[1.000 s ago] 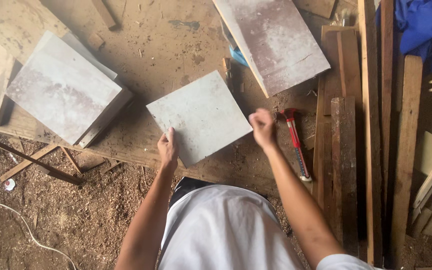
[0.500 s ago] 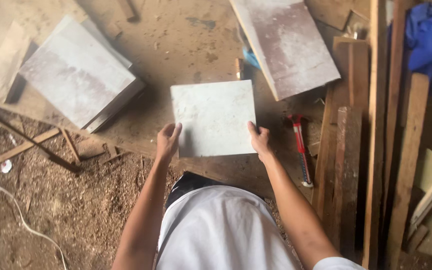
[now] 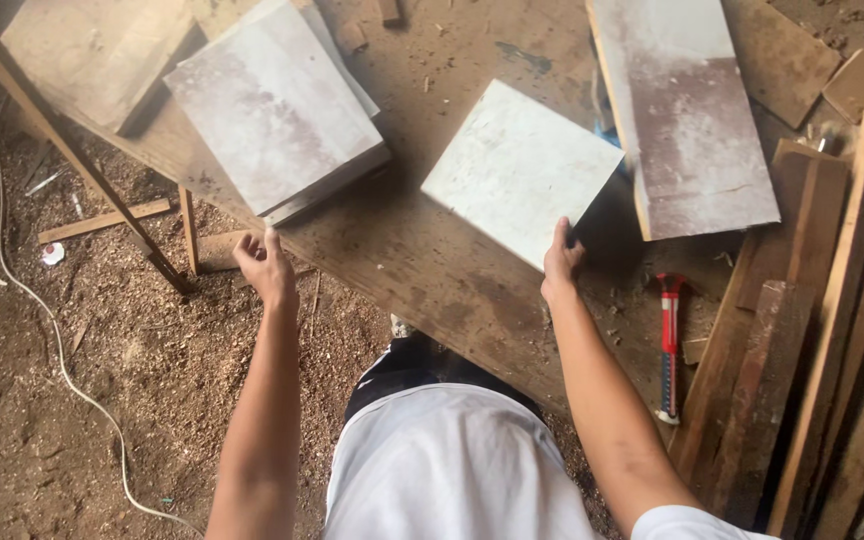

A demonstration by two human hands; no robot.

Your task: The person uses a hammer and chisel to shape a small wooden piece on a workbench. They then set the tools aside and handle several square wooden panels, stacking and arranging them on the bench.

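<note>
Right hand [image 3: 559, 262] grips the near corner of a square pale board [image 3: 520, 168] lying flat on the wooden worktop [image 3: 422, 250]. Left hand [image 3: 267, 265], loosely curled and empty, hovers at the worktop edge near a stack of 2 pale boards [image 3: 272, 110]. A red-handled hammer [image 3: 669, 340] lies right of the forearm

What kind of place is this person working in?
Most likely a rough carpentry workshop. Sawdust and wood chips cover the dirt floor, cut boards lie on a worn wooden workbench, and planks stand at the side. The right hand grips a pale square board.
</note>
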